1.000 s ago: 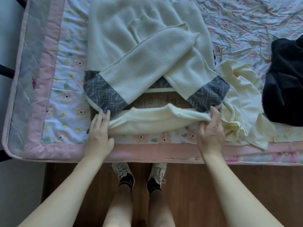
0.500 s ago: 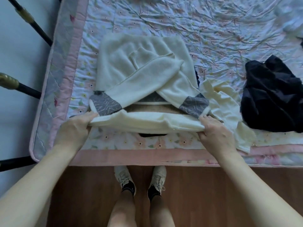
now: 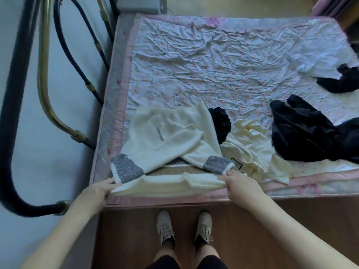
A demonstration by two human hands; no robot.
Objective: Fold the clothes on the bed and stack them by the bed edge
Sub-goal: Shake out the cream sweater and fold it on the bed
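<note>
**Gripping the hem at both corners, ready for the fold-up**

Standing at the near bed edge, feet on the brown wooden floor [image 3: 136, 239]. Left hand [image 3: 99, 191] now pinches the near-left corner of the cream fleece sweater with grey patterned cuffs [image 3: 171, 133]; a second ago it lay flat beside the cuff, fingers straight. Right hand [image 3: 239, 184] clenches the near-right hem corner, thumb under, fingers over the cloth, much as it did before. Hem is drawn taut between the two hands and lies along the pink border of the floral quilted bedspread [image 3: 213, 74], closer to the edge than a second ago.

Sleeves are crossed over the sweater body, cuffs pointing to the near corners; the left cuff touches the left hand's fingertips. Sweater sits at the near-left corner of the bed.

Judgement: side folds are done; the grip change suggests the bottom-to-top fold comes next. Crossed sleeves may slide out if the hem is lifted fast.

Just beside the sweater on the right: a crumpled pale yellow cotton garment [image 3: 250, 144], unfolded, touching the right cuff. A small black ruffled piece [image 3: 221, 123] is wedged between them, further in. Beyond, right: a large black crumpled garment [image 3: 303, 136]. Far right: another small black item [image 3: 342, 80] on a white cloth [image 3: 314, 63]. No finished stack visible yet; most of the task remains.
</note>
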